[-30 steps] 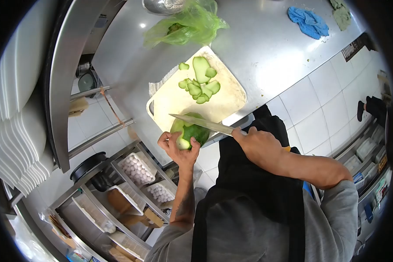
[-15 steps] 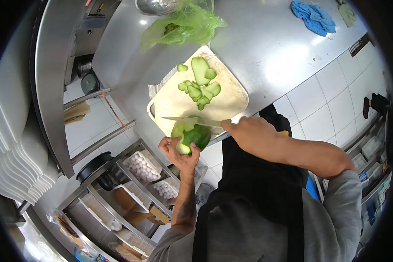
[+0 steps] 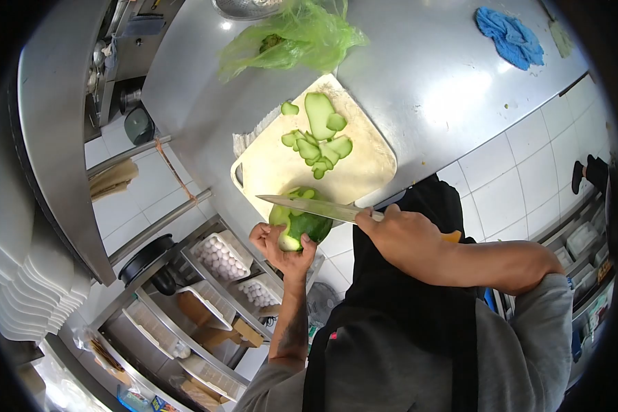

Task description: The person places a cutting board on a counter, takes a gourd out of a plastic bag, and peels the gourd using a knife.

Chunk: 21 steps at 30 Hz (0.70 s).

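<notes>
My left hand [image 3: 285, 255] is closed around the lower end of a large dark-green fruit [image 3: 312, 226], partly peeled to pale green, at the near edge of the cutting board [image 3: 367, 165]. In my right hand [image 3: 413, 244] is the handle of a long kitchen knife [image 3: 316, 206]. Its blade lies across the fruit's upper part, pointing left; whether it is cutting into the surface I cannot tell. Several slices of green peel [image 3: 319, 117] are scattered over the middle of the pale board. The handle itself is mostly hidden by my fingers.
A thin green plastic bag [image 3: 299, 44] lies behind the board on the steel table [image 3: 405, 62], near a metal bowl [image 3: 247, 8]. A blue cloth [image 3: 509, 38] is at the far right. Egg trays [image 3: 221, 257] sit on a shelf below left. Another person's foot [image 3: 578, 177] shows at right.
The knife and my right hand have shifted slightly toward my body over the fruit. My left hand keeps its hold. The whole view has moved a little.
</notes>
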Tool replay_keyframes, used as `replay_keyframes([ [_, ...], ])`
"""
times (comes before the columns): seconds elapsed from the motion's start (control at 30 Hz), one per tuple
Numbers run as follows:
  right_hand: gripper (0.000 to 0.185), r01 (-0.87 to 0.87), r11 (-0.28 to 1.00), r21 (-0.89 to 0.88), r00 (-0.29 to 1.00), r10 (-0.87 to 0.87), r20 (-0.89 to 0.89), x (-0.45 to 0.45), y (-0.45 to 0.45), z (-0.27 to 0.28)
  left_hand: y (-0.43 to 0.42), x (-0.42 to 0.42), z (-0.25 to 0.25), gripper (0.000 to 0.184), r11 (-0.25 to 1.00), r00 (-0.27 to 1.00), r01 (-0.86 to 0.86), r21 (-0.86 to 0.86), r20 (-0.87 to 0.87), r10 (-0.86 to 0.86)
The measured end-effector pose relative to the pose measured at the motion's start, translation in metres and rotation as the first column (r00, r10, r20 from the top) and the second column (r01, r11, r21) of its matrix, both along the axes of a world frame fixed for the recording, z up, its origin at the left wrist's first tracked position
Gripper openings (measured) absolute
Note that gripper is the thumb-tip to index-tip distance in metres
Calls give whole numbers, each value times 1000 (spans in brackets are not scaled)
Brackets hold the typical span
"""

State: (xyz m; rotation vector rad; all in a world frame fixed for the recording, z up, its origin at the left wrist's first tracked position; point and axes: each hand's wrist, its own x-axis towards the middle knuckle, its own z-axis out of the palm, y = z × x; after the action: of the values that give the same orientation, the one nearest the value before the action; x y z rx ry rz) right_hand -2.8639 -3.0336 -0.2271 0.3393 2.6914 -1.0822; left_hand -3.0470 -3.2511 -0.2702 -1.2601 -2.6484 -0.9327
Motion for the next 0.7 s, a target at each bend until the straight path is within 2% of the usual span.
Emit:
replay_keyframes([
  [0.13, 39, 30, 989, -144, 999, -36, -38, -34, -5, -28, 1, 0, 1, 46, 1000, 1000, 0, 0, 3, 0],
  [0.2, 33, 34, 973, -228, 995, -54, -83, -56, -8, -43, 0, -1, 1, 47, 1000, 1000, 9, -20, -10, -10],
  [0.33, 30, -21, 976, -218, 1000, 25, 12, -91, -18, -77, -1, 0, 1, 47, 999, 1000, 0, -32, -27, -1],
  [0.43, 29, 18, 977, -214, 999, -26, -38, -96, -21, -97, 0, 1, 1, 47, 1000, 1000, 2, -27, -29, -2],
  [0.5, 27, 63, 944, -325, 981, -118, -155, -82, -16, -109, -5, 3, 2, 47, 999, 999, 1, -36, -34, -2],
  [0.53, 27, 69, 946, -317, 980, -124, -154, -71, -5, -103, -1, 2, -1, 47, 1000, 999, -5, -28, -40, 4],
  [0.7, 33, 126, 933, -337, 992, -108, 72, -11, 13, -65, 1, 5, -1, 46, 999, 999, -37, -39, -34, 36],
])
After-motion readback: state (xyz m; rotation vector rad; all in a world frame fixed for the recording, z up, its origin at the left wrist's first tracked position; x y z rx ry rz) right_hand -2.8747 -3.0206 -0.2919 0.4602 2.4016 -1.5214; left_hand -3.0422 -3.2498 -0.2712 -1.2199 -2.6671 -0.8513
